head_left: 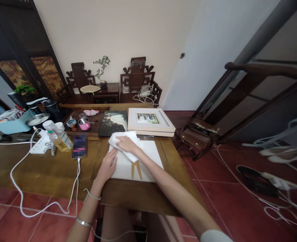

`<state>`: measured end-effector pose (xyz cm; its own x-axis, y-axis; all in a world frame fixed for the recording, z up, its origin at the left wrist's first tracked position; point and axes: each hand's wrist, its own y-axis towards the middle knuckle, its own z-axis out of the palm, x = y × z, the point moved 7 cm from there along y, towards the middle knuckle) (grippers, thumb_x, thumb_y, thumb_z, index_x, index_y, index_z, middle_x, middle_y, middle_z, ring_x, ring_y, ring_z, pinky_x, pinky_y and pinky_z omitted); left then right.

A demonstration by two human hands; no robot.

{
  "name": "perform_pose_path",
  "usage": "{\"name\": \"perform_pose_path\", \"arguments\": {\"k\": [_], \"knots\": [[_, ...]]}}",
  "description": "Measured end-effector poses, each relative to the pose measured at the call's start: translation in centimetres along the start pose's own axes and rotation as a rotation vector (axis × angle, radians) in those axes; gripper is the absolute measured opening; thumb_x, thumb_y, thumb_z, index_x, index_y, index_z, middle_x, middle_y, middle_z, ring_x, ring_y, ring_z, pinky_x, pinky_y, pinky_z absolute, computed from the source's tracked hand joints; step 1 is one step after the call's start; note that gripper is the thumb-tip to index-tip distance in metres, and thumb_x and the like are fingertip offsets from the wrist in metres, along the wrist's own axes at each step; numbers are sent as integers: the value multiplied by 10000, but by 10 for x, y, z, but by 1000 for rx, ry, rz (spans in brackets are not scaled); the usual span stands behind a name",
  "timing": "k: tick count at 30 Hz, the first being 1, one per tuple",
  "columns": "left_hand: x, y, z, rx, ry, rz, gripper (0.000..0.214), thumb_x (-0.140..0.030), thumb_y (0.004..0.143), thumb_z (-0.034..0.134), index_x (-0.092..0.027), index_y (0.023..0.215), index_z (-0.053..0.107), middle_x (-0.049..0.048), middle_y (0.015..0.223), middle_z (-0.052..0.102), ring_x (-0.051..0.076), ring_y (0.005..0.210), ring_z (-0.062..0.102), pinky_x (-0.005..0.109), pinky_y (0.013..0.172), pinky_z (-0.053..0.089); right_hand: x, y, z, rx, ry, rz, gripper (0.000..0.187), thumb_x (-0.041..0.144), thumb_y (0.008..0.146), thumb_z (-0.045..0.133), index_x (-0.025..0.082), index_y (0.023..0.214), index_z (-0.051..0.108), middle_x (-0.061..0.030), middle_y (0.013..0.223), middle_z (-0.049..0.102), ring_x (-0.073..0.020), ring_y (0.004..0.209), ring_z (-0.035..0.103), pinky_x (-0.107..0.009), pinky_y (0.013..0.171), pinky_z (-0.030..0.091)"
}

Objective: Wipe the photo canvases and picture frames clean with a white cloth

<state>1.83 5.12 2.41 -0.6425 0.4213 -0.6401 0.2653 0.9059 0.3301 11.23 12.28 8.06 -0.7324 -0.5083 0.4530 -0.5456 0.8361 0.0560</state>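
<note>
I have a cloth (129, 155) on a board (123, 170) near the front edge of my table (50, 178), a frame (149, 119) at the back right corner.

The right hand (127, 144) lies upon a bunched white cloth (132, 157) over a flat, white rectangular board (152, 154); the left hand (108, 164) touches the board's left side on a brown wooden bench (55, 174).

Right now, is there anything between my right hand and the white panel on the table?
Yes: the white cloth lies under your right hand, covering the white panel toward its far left corner.
</note>
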Motion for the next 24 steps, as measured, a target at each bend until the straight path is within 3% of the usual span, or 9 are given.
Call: {"name": "perform_pose_path", "arguments": {"k": [3,5,10,13,16,20,24], "knots": [[0,-1,-1,-2,0,4,422,-254,917,384,-133,1303,504,123,1370,492,221,1315,407,466,1126,281,1,10,5,-5,20,3,289,159,805,381,159,935,640,-87,1029,684,-234,947,590,-274,831,384],[0,-1,0,-3,-4,9,422,-241,913,389,-133,1304,503,123,1377,484,219,1320,401,466,1126,283,-12,3,0,-12,37,23,291,169,806,388,156,948,641,-88,1049,680,-232,960,587,-272,841,385],[2,-2,2,-3,9,6,435,-230,913,387,-121,1324,473,134,1408,442,217,1341,366,463,1128,280,-79,-47,-27,-63,65,149,321,196,815,368,148,993,631,-101,1103,658,-254,1017,571,-318,869,405],[1,-2,3,12,25,9,455,-237,924,369,-126,1362,421,127,1438,400,212,1365,320,456,1138,261,-102,-90,-31,-85,52,215,342,212,825,344,154,1012,625,-114,1093,652,-299,1129,516,-387,901,399],[0,-2,3,25,37,6,465,-251,932,360,-135,1381,390,120,1456,374,214,1382,279,452,1142,251,-93,-138,-21,-40,21,238,373,211,803,378,165,1094,606,-122,1225,589,-314,1303,354,-438,985,342],[-2,-2,5,57,67,15,468,-265,935,362,-135,1384,383,129,1458,371,220,1384,274,467,1140,243,-58,-198,-9,177,89,185,347,200,777,412,195,1050,626,-103,1347,504,-286,1360,271,-422,1018,331],[-1,-2,6,62,84,16,467,-269,934,364,-135,1382,385,132,1456,372,220,1383,278,480,1137,241,-56,-215,-14,261,195,197,331,236,770,449,204,1041,637,-93,1342,518,-294,1352,288,-423,1032,323]]}}
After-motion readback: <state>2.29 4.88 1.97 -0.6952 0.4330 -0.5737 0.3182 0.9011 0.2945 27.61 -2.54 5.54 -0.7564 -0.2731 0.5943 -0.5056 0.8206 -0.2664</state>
